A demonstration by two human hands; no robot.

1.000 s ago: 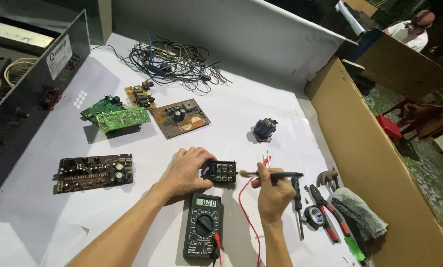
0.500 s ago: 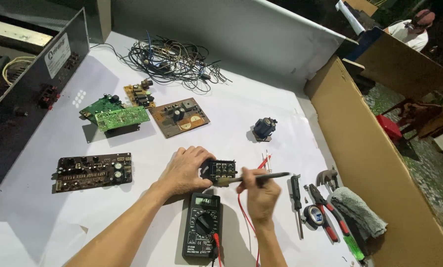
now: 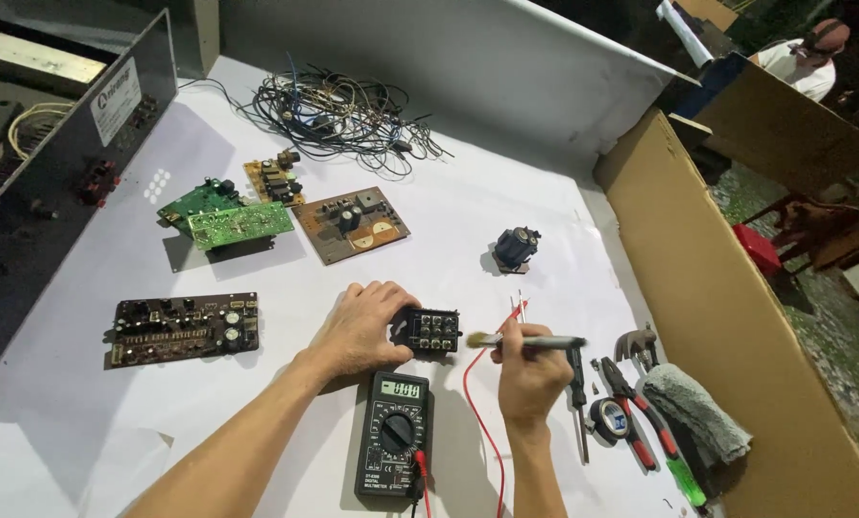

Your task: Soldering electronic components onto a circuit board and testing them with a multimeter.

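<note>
Black plastic framed the multimeter [image 3: 395,439] lying nearest to me on the white table [image 3: 506,221], its lower end and its red lead [image 3: 475,403] cut off by the bottom edge of the view. Both my forearms ran out of view there too. My left hand [image 3: 360,329] lay over the left end of the small black switch block [image 3: 428,329], fingers curled around it and holding it down on the table just above the meter; the part beneath my thumb was hidden. The block showed a dark rectangular face with two rows of small pale square buttons. My right hand [image 3: 528,369] was closed around a slim brush [image 3: 528,341], held level with its bristle tip just beside the block's right edge; I could not tell if the bristles touched it. Right of that hand lay a screwdriver [image 3: 577,393], pliers [image 3: 636,408] and a grey cloth [image 3: 693,422], partly overlapping and hard to separate. Farther off sat a dark circuit board [image 3: 185,326], a brown board [image 3: 351,223], green boards [image 3: 223,219] and a tangle of wires [image 3: 338,115].
</note>
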